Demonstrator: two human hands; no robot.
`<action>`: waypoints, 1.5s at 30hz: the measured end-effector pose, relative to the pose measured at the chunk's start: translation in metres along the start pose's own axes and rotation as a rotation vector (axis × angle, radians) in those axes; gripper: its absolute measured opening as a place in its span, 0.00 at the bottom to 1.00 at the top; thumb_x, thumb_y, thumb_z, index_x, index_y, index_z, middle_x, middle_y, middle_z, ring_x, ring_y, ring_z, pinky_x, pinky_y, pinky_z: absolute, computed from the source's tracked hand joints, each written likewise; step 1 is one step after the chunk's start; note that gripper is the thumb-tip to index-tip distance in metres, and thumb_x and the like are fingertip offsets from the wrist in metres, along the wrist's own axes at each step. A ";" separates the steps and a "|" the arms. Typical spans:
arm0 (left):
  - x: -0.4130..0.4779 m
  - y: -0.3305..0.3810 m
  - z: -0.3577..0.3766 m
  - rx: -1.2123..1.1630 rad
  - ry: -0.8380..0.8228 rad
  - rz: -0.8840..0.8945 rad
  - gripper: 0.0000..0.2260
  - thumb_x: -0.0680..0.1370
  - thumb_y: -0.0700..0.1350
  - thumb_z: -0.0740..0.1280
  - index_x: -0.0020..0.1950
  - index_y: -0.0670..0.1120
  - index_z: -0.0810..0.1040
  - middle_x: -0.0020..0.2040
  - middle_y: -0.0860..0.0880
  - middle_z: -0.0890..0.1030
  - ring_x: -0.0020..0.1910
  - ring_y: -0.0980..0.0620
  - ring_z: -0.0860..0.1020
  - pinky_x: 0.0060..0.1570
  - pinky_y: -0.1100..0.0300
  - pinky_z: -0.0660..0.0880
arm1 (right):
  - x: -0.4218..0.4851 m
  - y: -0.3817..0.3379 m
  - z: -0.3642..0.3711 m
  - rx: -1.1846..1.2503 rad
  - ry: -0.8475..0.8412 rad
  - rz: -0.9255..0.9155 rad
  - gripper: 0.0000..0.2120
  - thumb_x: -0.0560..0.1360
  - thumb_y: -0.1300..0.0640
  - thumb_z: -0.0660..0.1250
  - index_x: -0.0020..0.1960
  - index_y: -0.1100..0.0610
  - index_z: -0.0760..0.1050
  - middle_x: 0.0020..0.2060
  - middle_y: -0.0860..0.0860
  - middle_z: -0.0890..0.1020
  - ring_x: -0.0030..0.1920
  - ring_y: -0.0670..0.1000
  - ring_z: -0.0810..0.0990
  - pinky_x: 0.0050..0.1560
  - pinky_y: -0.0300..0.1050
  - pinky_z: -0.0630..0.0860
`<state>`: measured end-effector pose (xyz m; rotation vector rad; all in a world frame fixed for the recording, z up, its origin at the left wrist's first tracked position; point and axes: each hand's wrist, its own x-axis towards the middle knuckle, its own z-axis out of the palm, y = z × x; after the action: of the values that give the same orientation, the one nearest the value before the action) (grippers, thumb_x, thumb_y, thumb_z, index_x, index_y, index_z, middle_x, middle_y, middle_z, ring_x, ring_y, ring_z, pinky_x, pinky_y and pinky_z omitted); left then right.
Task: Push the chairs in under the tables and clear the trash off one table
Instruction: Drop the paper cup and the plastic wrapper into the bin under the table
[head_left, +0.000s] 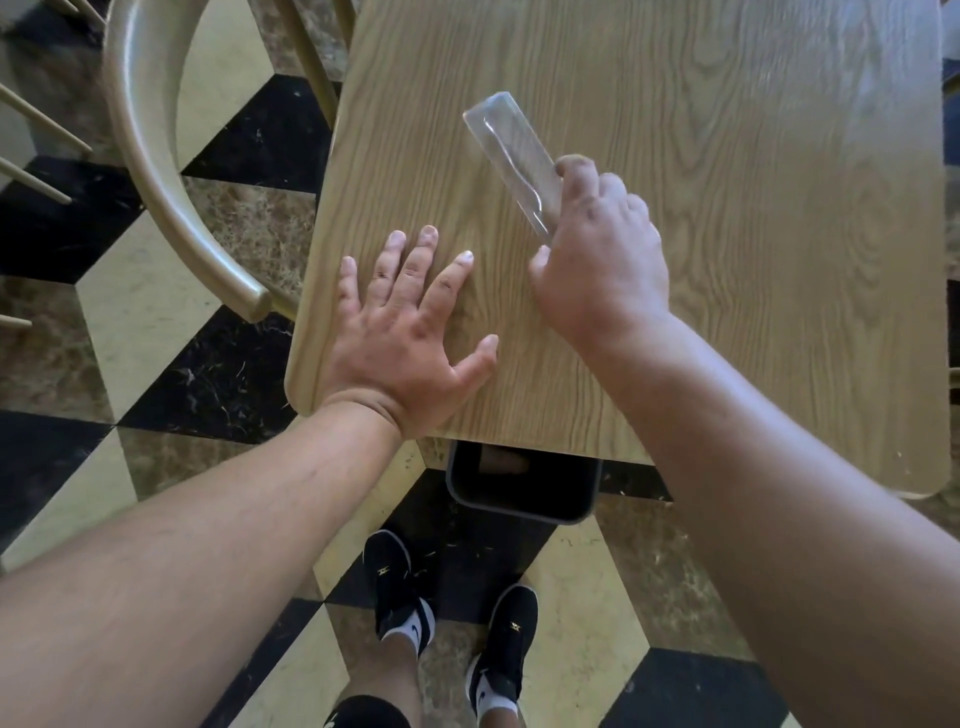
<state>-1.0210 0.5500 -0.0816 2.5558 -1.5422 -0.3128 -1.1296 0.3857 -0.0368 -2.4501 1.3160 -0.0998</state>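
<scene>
While the clear plastic wrapper (511, 156) lies slanted on the wooden table (727, 156), its near end is pinched in the grip of the right hand (597, 260), thumb on one side and fingers curled over the other. The left hand (410, 332) lies flat beside it with fingers spread, palm pressed on the table near the left corner. A dark bin (522, 488) stands on the checkered floor (156, 312) under the near edge, and a curved wooden chair (150, 156) stands just left of the table.
</scene>
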 end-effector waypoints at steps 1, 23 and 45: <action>0.000 0.000 -0.001 -0.003 -0.002 -0.002 0.37 0.79 0.72 0.54 0.85 0.57 0.55 0.87 0.48 0.50 0.85 0.47 0.43 0.80 0.34 0.40 | -0.011 0.003 -0.002 0.046 -0.016 0.007 0.32 0.77 0.59 0.68 0.79 0.56 0.62 0.64 0.57 0.76 0.62 0.61 0.75 0.61 0.55 0.72; -0.002 0.002 -0.001 0.016 -0.002 -0.011 0.36 0.80 0.71 0.54 0.85 0.57 0.56 0.87 0.48 0.50 0.85 0.47 0.43 0.81 0.36 0.39 | -0.214 0.081 0.112 0.160 -0.410 -0.091 0.05 0.81 0.58 0.64 0.56 0.51 0.74 0.46 0.44 0.75 0.48 0.54 0.78 0.40 0.48 0.67; -0.001 0.003 -0.005 0.027 -0.020 -0.008 0.37 0.79 0.72 0.53 0.85 0.56 0.56 0.87 0.48 0.50 0.85 0.47 0.43 0.80 0.35 0.40 | -0.119 0.031 -0.007 0.195 0.023 -0.208 0.28 0.81 0.44 0.67 0.78 0.52 0.69 0.76 0.54 0.72 0.79 0.58 0.63 0.80 0.57 0.59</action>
<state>-1.0223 0.5497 -0.0759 2.5878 -1.5536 -0.3223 -1.2229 0.4662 -0.0285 -2.4157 1.0055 -0.2955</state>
